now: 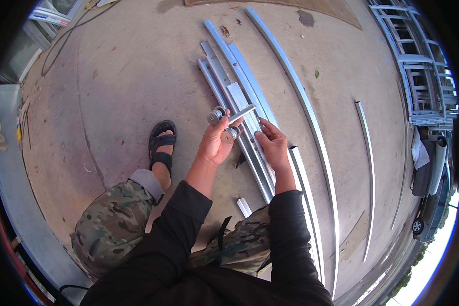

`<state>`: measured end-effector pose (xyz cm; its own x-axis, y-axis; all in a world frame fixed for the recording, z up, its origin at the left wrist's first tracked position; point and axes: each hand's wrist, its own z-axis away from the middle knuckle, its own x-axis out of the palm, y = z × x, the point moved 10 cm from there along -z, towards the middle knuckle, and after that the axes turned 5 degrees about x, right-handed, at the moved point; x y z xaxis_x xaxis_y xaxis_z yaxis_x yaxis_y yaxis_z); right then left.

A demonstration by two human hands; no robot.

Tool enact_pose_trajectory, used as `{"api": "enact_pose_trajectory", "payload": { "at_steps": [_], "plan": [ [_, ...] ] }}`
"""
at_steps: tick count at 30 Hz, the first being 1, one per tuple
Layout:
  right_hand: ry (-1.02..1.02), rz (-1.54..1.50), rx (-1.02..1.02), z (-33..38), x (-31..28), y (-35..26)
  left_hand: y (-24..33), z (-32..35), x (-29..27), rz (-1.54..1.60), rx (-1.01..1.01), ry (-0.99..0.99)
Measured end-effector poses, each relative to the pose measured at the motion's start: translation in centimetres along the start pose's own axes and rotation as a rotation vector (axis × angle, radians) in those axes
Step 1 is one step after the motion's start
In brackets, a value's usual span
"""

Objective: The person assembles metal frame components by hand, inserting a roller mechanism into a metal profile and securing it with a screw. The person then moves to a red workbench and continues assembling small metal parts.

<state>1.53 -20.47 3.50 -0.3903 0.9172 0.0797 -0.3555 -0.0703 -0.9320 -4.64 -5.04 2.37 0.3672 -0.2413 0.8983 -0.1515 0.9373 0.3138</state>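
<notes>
Lying across the middle of the concrete floor (112, 76), a bundle of metal profiles (247, 76) runs obliquely from upper left to lower right, directly below both hands in the view. To its right, a long metal tube (302, 97) follows roughly the same direction, bent in appearance by the lens; a shorter tube (364, 132) lies well apart beyond it. A short metal offcut (244, 207) rests near the right leg, and the sandaled left foot (161, 153) stands on the floor left of the bundle. Stacked metal frames (418, 66) and a parked vehicle (433, 214) occupy the right margin; a dark cable (69, 33) curves at upper left. The right forearm hides part of the bundle. The roller assembly (242, 114), with grooved wheels and a bright rod, is located above the floor in the left hand (217, 140); its fingers are closed around the wheel end and partly cover it. The long axis of the rod extends from the wheels toward the upper right, crossing the bundle in view, free end near the right hand (274, 148). The right fingers are bent beside the profile edge; whether they grip anything cannot be determined.
</notes>
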Motion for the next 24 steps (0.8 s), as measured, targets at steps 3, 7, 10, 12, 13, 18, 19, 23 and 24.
{"api": "enact_pose_trajectory", "payload": {
  "at_steps": [3, 7, 10, 12, 13, 18, 19, 23, 24],
  "plan": [
    [0.004, 0.02, 0.052, 0.0, 0.3, 0.8, 1.6, -0.8, 1.9, -0.116, 0.07, -0.058],
    [0.057, 0.181, -0.014, 0.5, 0.4, 0.1, 2.3, -1.4, 3.3, -0.261, 0.111, -0.024],
    [0.068, 0.081, 0.083, 0.3, 0.1, 0.7, 2.3, -1.3, 4.0, -0.331, 0.169, 0.007],
    [0.098, 0.087, 0.058, 0.4, 0.1, 0.4, 2.4, -1.1, 4.1, -0.385, 0.204, 0.025],
    [0.104, 0.085, 0.051, 0.5, 0.1, 0.3, 2.5, -1.1, 4.4, -0.385, 0.225, 0.003],
    [0.123, 0.137, -0.022, 1.2, 0.7, -0.8, 2.6, -1.2, 4.9, -0.434, 0.24, -0.032],
    [0.121, 0.125, 0.013, 1.2, 0.7, -0.6, 2.6, -1.3, 5.0, -0.439, 0.24, -0.035],
    [0.159, 0.074, 0.142, 1.3, -0.1, 0.5, 2.8, -1.4, 5.1, -0.503, 0.259, -0.014],
    [0.181, 0.056, 0.173, 1.3, -0.5, 0.9, 2.8, -1.4, 5.2, -0.498, 0.251, -0.025]
  ]
}}
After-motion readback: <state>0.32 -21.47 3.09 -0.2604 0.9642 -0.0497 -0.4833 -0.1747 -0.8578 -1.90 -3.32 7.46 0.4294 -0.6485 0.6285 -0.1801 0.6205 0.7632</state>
